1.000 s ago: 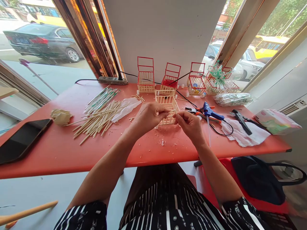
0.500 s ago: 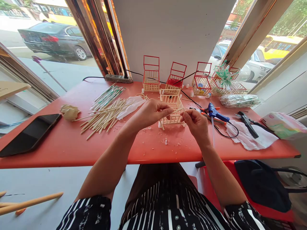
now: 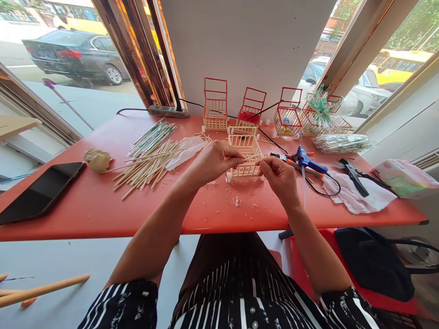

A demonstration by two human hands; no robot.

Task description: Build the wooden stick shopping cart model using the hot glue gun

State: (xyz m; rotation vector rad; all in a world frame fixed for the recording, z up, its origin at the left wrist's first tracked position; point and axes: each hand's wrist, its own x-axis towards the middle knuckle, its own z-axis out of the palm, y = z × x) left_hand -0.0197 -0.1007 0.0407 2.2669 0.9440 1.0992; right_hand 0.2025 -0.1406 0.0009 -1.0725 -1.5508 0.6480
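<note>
My left hand (image 3: 214, 161) and my right hand (image 3: 279, 176) meet over the red table (image 3: 85, 205), both pinched on the ends of one thin wooden stick (image 3: 252, 158). The stick runs level in front of a small unpainted stick basket (image 3: 244, 148) that stands on the table just behind my fingers. A loose pile of bare sticks (image 3: 147, 169) lies to the left of my left hand. A blue glue gun (image 3: 307, 161) rests to the right of my right hand, beside orange-handled pliers (image 3: 286, 160).
Three red-framed stick baskets (image 3: 216, 107) line the back edge, with a green-decorated one (image 3: 320, 114) at the right. A phone (image 3: 41, 192) and crumpled paper (image 3: 98, 160) sit at left. A white cloth (image 3: 356, 196), black tool (image 3: 353, 176), tissue pack (image 3: 403, 178), power strip (image 3: 168, 111).
The view has shifted a little to the left. Both hands stay pinched on the stick in front of the basket, the right hand edging slightly closer to the left.
</note>
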